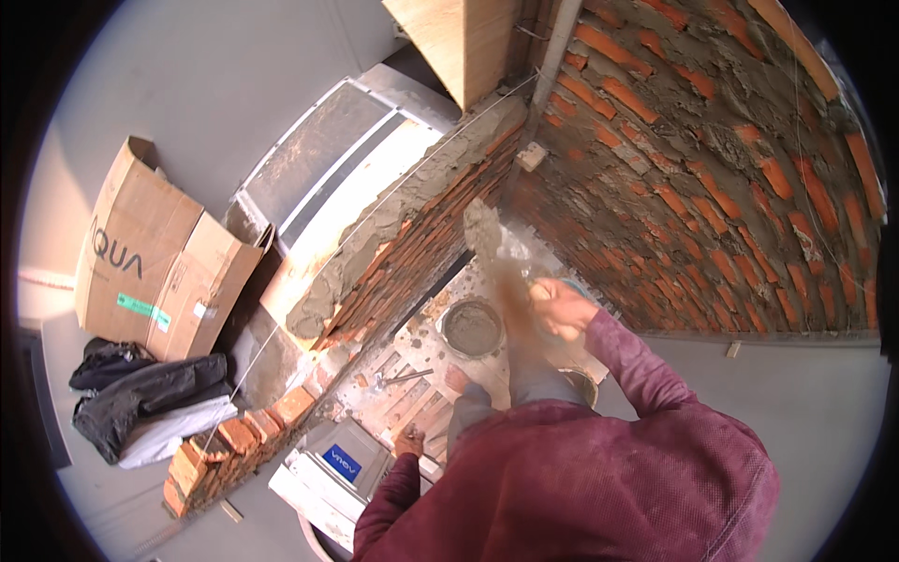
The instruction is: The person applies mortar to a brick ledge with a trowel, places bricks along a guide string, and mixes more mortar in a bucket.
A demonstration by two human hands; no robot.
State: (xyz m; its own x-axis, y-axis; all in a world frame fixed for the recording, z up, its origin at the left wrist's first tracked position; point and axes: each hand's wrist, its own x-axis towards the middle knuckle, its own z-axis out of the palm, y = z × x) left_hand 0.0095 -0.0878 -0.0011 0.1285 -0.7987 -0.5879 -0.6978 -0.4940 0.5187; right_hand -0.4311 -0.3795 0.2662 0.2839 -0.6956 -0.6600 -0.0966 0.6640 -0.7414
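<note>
My right hand (566, 311) is closed round a pale handle, apparently of a trowel. Grey mortar (482, 229) shows at the tool's far end, close to the low brick wall (412, 239); the tool is partly smeared by motion. A brown blurred shape beside that hand cannot be made out. Below and to its left stands a round bucket of wet mortar (472, 328). My left hand (409, 440) is low beside a white box with a blue label (348, 459). Its fingers look loosely bent, with nothing visible in them. A hammer (405, 377) lies on stained planks (398, 403).
A tall brick wall smeared with mortar (712, 178) rises on the right. Strings run along the walls. At left are a large cardboard box (159, 253), dark cloth (154, 389) and a short stack of bricks (239, 445). My bare foot (458, 377) stands by the bucket.
</note>
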